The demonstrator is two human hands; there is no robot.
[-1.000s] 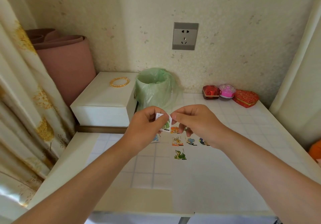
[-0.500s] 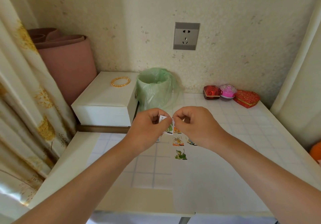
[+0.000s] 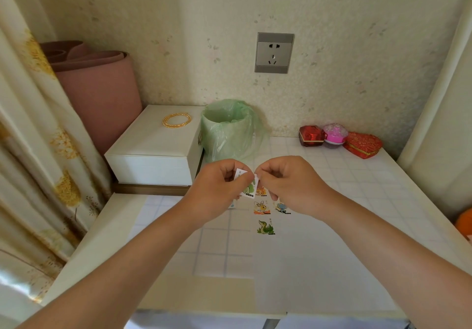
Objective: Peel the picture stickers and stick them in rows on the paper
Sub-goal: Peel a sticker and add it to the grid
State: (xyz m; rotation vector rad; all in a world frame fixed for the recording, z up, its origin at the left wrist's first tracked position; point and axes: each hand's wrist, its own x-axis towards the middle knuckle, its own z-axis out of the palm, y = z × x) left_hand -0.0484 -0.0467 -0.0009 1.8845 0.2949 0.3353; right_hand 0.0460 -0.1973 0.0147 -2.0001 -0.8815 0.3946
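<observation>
My left hand point(image 3: 217, 190) and right hand point(image 3: 291, 183) both pinch one small sticker point(image 3: 248, 187), fingertips meeting at its top corner, above the paper point(image 3: 319, 264) on the surface point(image 3: 357, 175), where stuck pictures point(image 3: 265, 227) already lie.

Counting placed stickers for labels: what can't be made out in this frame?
Head view:
- Top row on the paper: partly behind left hand and right hand; count unknown.
- Held sticker: fingers cover most of it; peel progress unclear.
- Orange object: cut off by right edge.
</observation>
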